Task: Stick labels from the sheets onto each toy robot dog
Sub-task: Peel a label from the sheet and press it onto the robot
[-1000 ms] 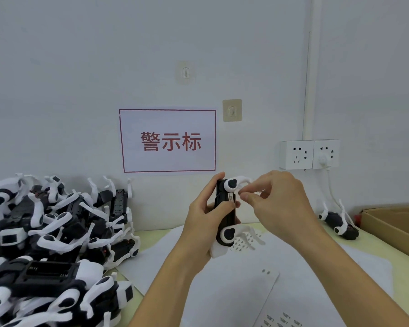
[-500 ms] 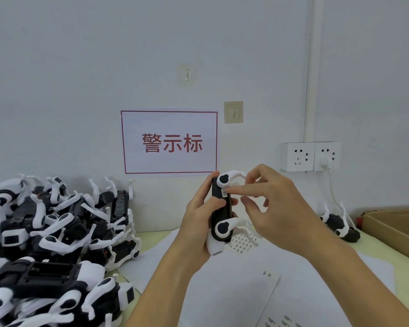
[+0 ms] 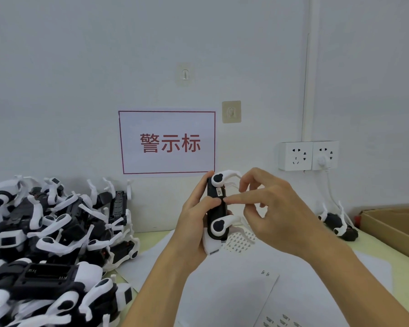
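Note:
My left hand grips a black-and-white toy robot dog upright above the table, thumb across its black side. A small white label sits on that side. My right hand is beside the dog; its extended index fingertip touches the dog's body just below the label, the other fingers loosely curled and holding nothing. White label sheets lie on the table under my arms, one with a patch of small labels.
A big heap of toy robot dogs fills the left of the table. One lone dog lies at the right by the wall, next to an open cardboard box. Wall sockets with a cable hang above it.
The dog now has a label on its side. My right hand has gone from pinching at the dog's top to pointing one finger at its body, sliding slightly down.

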